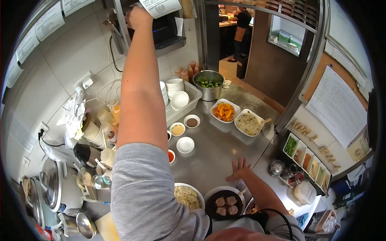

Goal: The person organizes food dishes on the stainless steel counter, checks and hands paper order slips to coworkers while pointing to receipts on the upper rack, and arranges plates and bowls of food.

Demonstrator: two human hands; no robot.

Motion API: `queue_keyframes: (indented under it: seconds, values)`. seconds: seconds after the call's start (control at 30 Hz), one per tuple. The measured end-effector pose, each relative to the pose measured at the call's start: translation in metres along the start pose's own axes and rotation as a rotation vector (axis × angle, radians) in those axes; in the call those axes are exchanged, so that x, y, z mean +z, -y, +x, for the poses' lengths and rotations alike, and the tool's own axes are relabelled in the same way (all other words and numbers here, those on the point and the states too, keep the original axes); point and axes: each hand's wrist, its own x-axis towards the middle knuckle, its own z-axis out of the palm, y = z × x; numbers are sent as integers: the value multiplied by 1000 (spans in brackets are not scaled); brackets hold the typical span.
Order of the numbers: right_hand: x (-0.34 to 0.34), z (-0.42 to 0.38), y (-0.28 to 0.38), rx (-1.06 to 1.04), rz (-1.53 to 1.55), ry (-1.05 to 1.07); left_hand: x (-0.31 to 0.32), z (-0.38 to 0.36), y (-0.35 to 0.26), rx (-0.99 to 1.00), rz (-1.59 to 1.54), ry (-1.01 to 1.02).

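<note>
My left hand (139, 17) is raised at the top of the view, beside a printed order slip (161, 6) and a black machine (165, 32) on a wall shelf. Its fingers are mostly hidden, so what it holds, if anything, does not show. My right hand (240, 169) rests palm down on the steel counter (211, 154) with its fingers spread. Just below it stand a dark dish of meatballs or dumplings (226, 205) and a plate of fried rice (188, 197). A small white bowl (185, 145) and sauce dishes (177, 129) lie farther to the left.
At the back are a pot of green limes (209, 83), a basket (192, 98) of white bowls, a dish with orange slices (224, 111) and a rice dish (249, 122). Garnish trays (308, 160) line the right. Pots (60, 180) crowd the left. A person (242, 30) stands beyond the opening.
</note>
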Motion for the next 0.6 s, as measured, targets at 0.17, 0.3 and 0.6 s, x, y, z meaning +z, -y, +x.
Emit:
queue_keyframes:
  seconds: [0.17,0.3,0.6]
  values:
    - [2,0,0,12,11,21,18,3,20,157,-232,-62]
    - [0,-7,0,-14,20,11,3,-22,20,398,-156,-245]
    - [14,-8,-10,-59,61,-140,-122,-121,-12,215,-488,214]
